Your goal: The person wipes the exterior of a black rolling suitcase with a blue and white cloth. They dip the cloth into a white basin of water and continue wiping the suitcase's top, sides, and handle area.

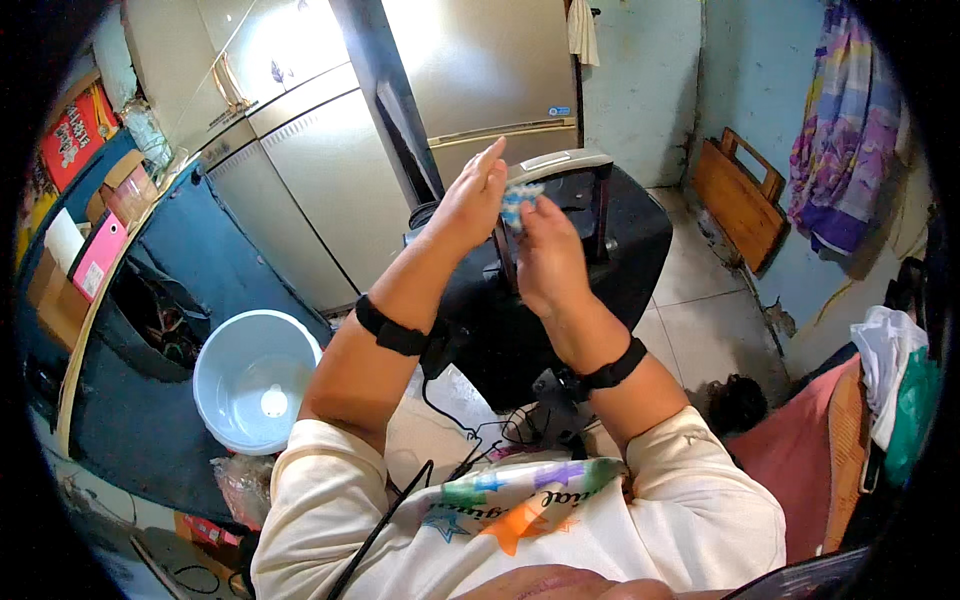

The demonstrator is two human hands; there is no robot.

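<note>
A small blue-and-white cloth [520,202] is bunched between my two hands, above a black suitcase [480,337]. My right hand [553,255] grips it with the thumb and curled fingers. Flat and stretched out, my left hand [472,196] has its palm turned toward the cloth; whether it touches it is hard to tell. Just behind the hands stands the suitcase's raised pull handle [564,160], with a pale grey top bar. My right hand partly hides one of its bars.
A light-blue plastic bucket [255,330] stands left, near a dark blue table [127,397]. Refrigerators [330,180] line the back. A folded wooden board [735,202] leans on the right wall. Black cables [465,442] hang close to my body. A pink-covered chair [795,450] is at right.
</note>
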